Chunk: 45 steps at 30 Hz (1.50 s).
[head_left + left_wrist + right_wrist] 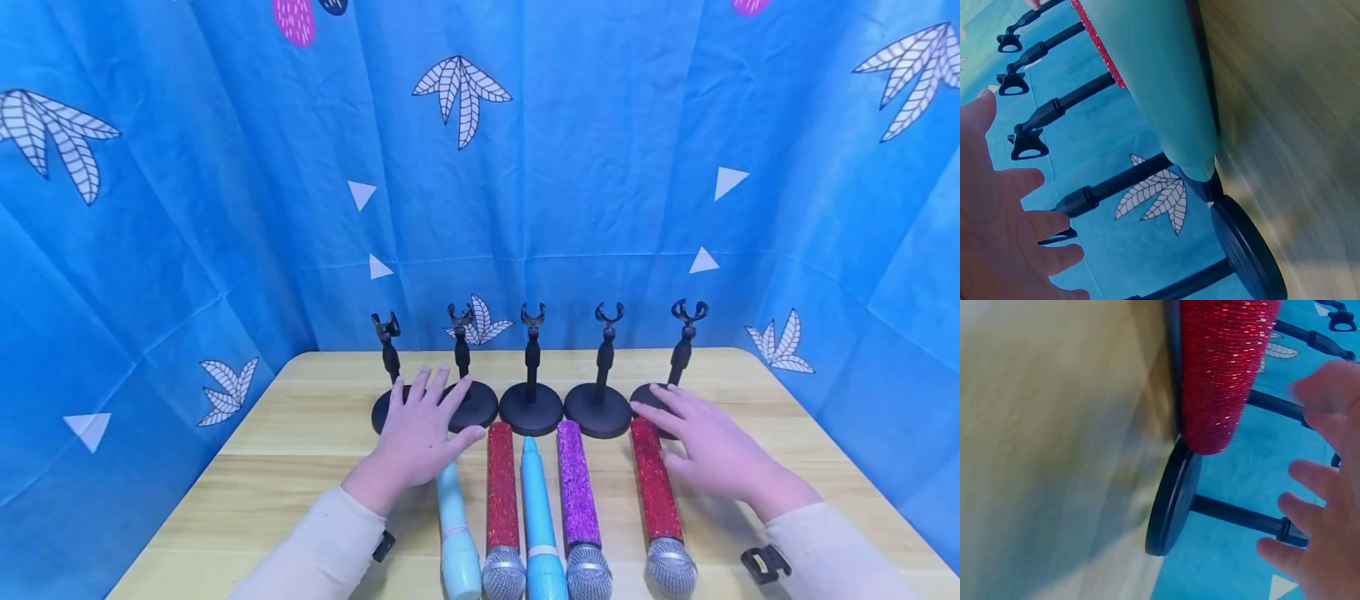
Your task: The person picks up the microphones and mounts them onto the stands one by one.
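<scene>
My left hand [422,433], fingers spread, hovers over the handle end of a pale teal microphone [454,521], in front of the two leftmost black microphone stands. To the right, my right hand [708,446] reaches with extended fingers beside a red glittery microphone [657,492], near the rightmost stand [681,350]. Between the hands lie another red microphone [502,500], a blue microphone [537,508] and a purple glittery microphone [577,492]. In the left wrist view the teal handle [1160,81] passes beside the spread fingers; neither hand holds anything.
Several black stands with round bases and open clips line the back of the wooden table [300,467]; the middle stand [532,367] is upright. A blue patterned curtain [570,167] hangs behind and at both sides.
</scene>
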Each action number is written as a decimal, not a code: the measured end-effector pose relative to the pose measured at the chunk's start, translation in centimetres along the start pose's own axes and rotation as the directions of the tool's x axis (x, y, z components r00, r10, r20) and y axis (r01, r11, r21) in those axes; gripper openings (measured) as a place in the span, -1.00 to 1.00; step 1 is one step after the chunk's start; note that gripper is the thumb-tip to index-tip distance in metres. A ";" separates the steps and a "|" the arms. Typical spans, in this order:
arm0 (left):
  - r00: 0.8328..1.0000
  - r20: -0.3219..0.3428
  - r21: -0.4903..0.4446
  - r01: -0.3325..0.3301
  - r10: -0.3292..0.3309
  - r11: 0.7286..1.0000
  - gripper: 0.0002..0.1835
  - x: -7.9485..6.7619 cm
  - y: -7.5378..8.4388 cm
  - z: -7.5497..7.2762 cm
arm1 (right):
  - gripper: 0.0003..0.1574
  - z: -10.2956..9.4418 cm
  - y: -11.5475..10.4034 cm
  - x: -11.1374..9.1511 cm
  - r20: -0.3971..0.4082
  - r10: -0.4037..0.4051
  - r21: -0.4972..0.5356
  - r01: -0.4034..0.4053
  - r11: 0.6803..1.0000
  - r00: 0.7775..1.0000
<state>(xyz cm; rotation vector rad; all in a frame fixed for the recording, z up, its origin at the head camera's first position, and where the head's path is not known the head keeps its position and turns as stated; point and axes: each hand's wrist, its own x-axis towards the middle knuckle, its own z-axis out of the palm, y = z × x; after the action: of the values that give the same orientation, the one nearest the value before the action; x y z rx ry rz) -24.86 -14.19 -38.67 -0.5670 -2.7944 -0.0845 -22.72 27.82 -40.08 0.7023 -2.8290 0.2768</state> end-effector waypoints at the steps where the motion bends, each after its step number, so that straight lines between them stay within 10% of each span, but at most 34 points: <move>1: 1.000 0.002 0.001 -0.002 0.002 1.000 -0.10 0.0 0.1 0.0 | -0.04 0.1 0.1 -0.1 0.011 -0.021 -0.007 0.021 1.000 1.000; 15: 0.998 0.025 0.000 -0.051 0.051 0.999 -0.07 0.7 1.3 0.0 | -0.16 2.4 0.3 -0.6 0.172 -0.219 -0.024 0.226 0.974 0.960; 28: 0.984 0.079 -0.025 -0.160 0.161 0.987 -0.12 2.3 3.9 -0.6 | -0.20 1.9 1.5 -1.6 -0.056 -0.273 0.044 0.276 0.960 0.960; 45: 0.926 0.119 -0.085 -0.351 0.359 0.933 -0.17 6.5 10.4 -0.9 | -0.35 -0.8 5.2 -2.8 -0.062 0.012 0.239 0.003 0.971 0.998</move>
<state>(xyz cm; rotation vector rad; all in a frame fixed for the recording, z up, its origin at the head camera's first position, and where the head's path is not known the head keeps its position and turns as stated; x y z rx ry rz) -26.23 -2.27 -35.93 -1.1231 -2.7692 -0.0593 -22.69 33.73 -40.69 0.7195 -2.7640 0.6372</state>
